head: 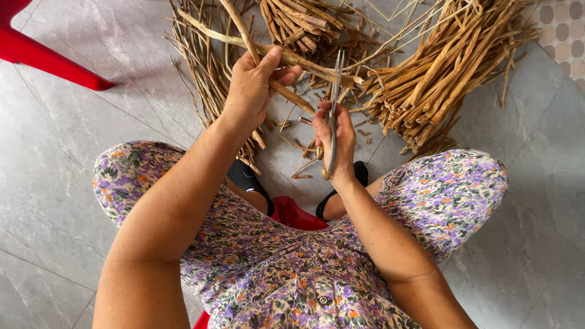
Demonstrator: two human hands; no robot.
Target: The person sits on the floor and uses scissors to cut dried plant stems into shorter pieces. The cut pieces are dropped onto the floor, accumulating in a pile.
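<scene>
My left hand [255,85] grips a few long dry brown stems [292,59] and holds them slanting across the middle of the view. My right hand [334,143] is closed on the handles of metal shears [334,91], blades pointing up and away from me. The blade tips meet the stems just right of my left thumb. Short cut bits of stem [300,149] lie on the floor below my hands.
A big heap of cut tan stalks [439,73] lies at the right, another bundle [301,21] at top centre, and thin long twigs [207,73] at the left. A red plastic chair leg [42,58] crosses the top left. Grey tiled floor [79,152] surrounds my flowered knees.
</scene>
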